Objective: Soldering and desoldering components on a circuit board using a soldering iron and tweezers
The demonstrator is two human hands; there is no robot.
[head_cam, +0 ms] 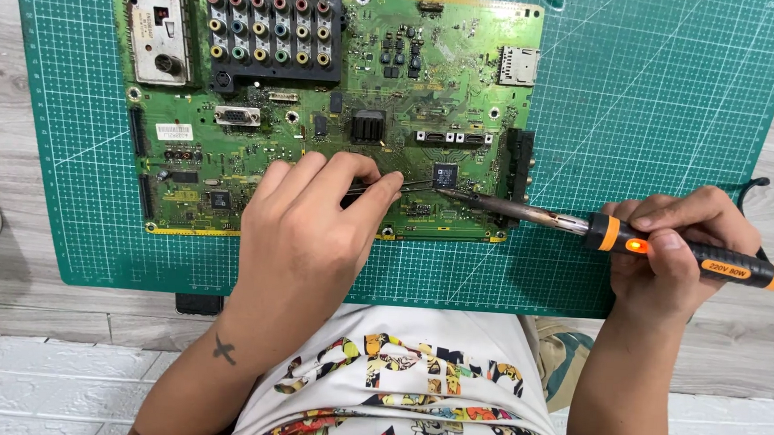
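Observation:
A large green circuit board point(467, 79) lies on a green cutting mat point(662, 109). My left hand point(310, 231) rests on the board's lower middle and pinches thin metal tweezers point(411, 186), whose tips point right toward a small black square chip point(445, 174). My right hand point(676, 253) grips a black and orange soldering iron point(584, 224) by its handle. The iron's tip reaches left and sits just below that chip, close to the tweezer tips.
The board carries a block of coloured round jacks point(268, 31), a metal tuner can point(158, 33) and a black heat sink point(367, 127). The iron's cord point(751, 188) loops off at the right. A pale wood-grain table point(15, 293) lies under the mat.

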